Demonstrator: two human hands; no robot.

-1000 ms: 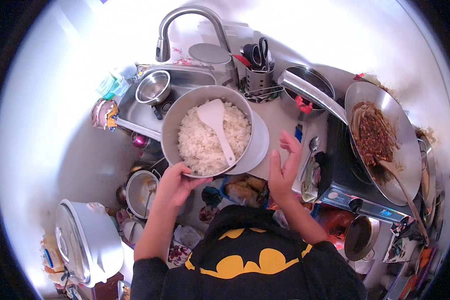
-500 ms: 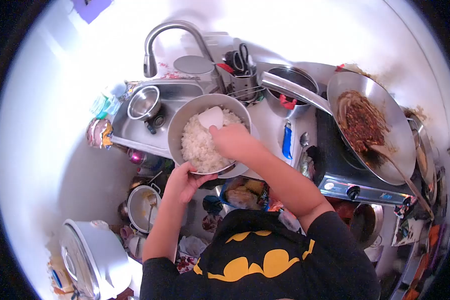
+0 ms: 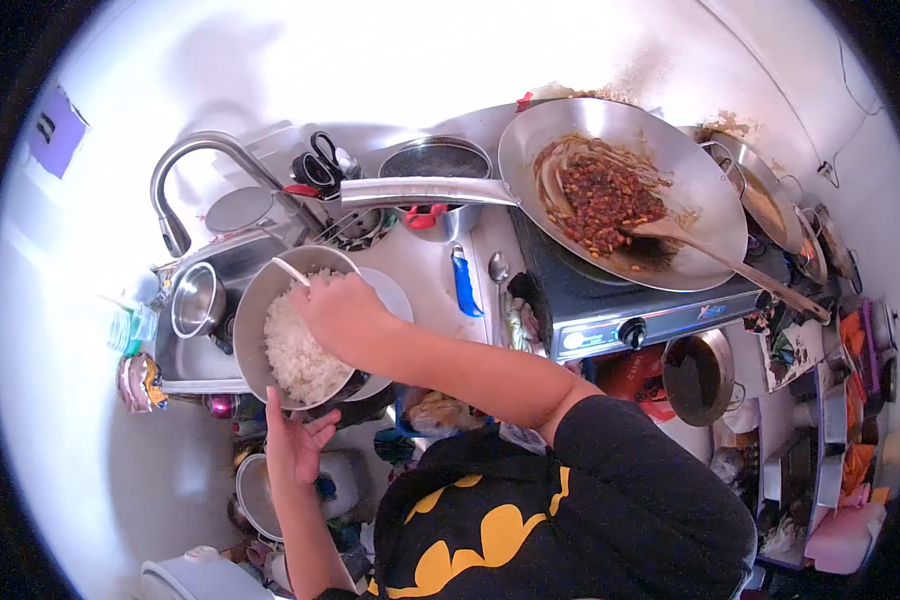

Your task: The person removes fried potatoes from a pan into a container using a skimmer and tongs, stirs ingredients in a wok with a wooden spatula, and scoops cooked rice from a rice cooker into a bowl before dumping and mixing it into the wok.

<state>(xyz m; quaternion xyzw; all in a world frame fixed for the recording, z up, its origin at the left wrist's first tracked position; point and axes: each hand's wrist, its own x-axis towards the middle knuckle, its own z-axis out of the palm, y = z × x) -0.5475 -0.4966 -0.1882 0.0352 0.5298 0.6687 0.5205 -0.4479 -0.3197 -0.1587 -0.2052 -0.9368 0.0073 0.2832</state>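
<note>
A pot of cooked white rice (image 3: 300, 352) stands at the sink's right edge; its pale inner wall (image 3: 256, 330) curves round the rice. Over the rice, my right hand (image 3: 342, 318) is closed on a white rice paddle (image 3: 288, 270), whose edge shows beside the fingers; the rest is hidden. Just below the pot's near rim is my left hand (image 3: 296, 440), fingers apart and thumb pointing up at the pot. Whether it touches the pot I cannot tell.
A wok (image 3: 530, 150) with dark red-brown sauce and a wooden spatula (image 3: 730, 262) sits on the gas stove (image 3: 595, 335). Its handle reaches left over a lidded pot (image 3: 438, 160). A blue-handled tool (image 3: 464, 285) and a spoon (image 3: 498, 268) lie on the counter. A metal bowl (image 3: 198, 300) is in the sink.
My view has turned right, toward the stove. The paddle has gone from lying flat over the rice to edge-on near the far rim. My left hand has loosened from the pot's rim.
</note>
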